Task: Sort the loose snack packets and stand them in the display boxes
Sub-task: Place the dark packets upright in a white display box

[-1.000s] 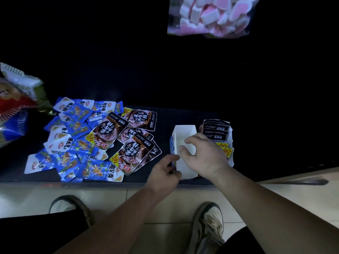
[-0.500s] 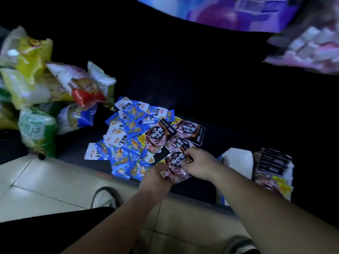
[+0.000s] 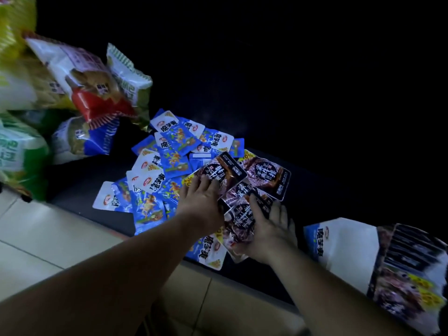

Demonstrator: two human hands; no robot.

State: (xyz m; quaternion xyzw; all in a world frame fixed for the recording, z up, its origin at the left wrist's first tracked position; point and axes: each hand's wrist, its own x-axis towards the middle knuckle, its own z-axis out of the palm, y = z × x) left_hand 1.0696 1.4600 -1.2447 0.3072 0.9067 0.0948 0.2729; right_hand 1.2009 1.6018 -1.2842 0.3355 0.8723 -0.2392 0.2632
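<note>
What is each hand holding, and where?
The right hand pinches the dark packets by their right side, thumb on top. The left hand rests on the upper dark packet; no clear grip.

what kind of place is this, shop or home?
Probably a small shop: big snack bags piled at left, loose blue packets and dark packets on a low dark shelf, display boxes at right.

Blue packets (image 3: 174,161): shiny, smooth plastic.
Dark packets (image 3: 266,175): glossy plastic, a bit crinkled.
Big bags (image 3: 84,78), upper left: shiny, crinkly plastic with zigzag edges.
Display box (image 3: 346,248), lower right: white card, dull.
Shelf (image 3: 80,187): dark, dull top.
Floor tiles (image 3: 36,238), lower left: pale, smooth.
</note>
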